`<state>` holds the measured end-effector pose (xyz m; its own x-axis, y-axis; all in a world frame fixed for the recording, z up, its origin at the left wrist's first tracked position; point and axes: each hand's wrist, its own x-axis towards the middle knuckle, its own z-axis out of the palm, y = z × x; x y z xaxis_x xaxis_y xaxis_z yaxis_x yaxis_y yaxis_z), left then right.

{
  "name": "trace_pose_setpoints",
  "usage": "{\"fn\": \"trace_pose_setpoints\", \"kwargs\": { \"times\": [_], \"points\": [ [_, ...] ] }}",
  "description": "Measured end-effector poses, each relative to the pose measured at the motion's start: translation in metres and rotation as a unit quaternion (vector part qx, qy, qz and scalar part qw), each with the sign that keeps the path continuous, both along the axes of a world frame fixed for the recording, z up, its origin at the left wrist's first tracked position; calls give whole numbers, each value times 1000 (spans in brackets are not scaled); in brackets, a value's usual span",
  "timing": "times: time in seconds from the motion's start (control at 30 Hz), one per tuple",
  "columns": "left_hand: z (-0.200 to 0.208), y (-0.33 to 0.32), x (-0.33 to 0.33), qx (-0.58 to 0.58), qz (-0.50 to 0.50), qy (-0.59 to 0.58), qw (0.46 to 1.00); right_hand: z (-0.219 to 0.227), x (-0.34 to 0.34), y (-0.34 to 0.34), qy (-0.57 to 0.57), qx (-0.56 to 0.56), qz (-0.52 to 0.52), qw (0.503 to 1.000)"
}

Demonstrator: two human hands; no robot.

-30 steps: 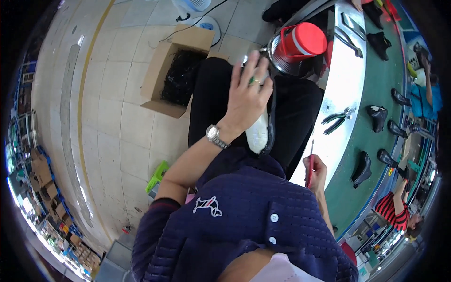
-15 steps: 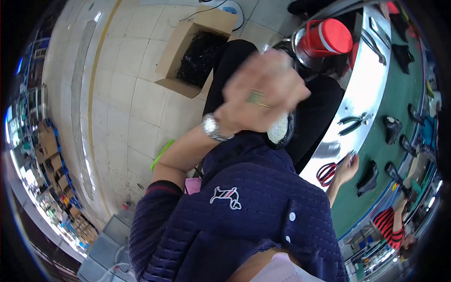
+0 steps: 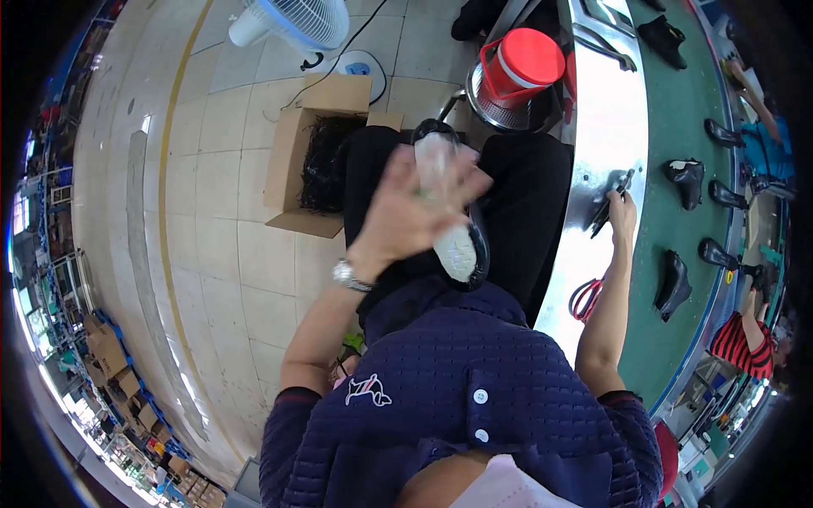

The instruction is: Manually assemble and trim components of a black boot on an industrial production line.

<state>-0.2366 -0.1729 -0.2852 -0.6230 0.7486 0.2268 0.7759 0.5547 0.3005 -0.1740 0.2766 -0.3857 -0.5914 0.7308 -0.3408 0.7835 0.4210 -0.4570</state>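
Note:
A black shoe [image 3: 460,254] lies sole up on my lap, its pale sole facing me. My left hand [image 3: 415,207] is over the middle of the shoe, blurred by motion, with its fingers spread apart. Out to the right, my right hand [image 3: 623,213] has its fingers closed on dark-handled pliers [image 3: 600,218] at the metal ledge. Nearer to me on that ledge are red looped handles [image 3: 584,300], which look like those of scissors, partly hidden by my right forearm.
A green belt [image 3: 648,339] carrying several black shoes runs beyond the metal ledge [image 3: 605,110]. A red bucket [image 3: 529,63] sits on a round metal stool [image 3: 500,117]. On the left floor stand a cardboard box [image 3: 284,169] of black strips and a fan [image 3: 305,21].
My right hand has moved from beside the red handles forward to the pliers and taken hold of them. My left hand has shifted left and its fingers have spread over the shoe.

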Motion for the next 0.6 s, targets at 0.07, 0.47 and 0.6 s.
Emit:
{"fn": "trace_pose_setpoints", "kwargs": {
  "times": [0.07, 0.47, 0.6],
  "points": [
    [-13, 33, -6, 69, -76, 11, 995, 17, 3, -4, 160, -314, -154, 923],
    [-18, 114, -111, 81, -20, -129, 988, 164, -1, -111, 54, -360, 132, 922],
    [-30, 129, -115, 73, 42, -25, 996, 167, -28, -126, 18, -403, 252, 880]
  ]
}}
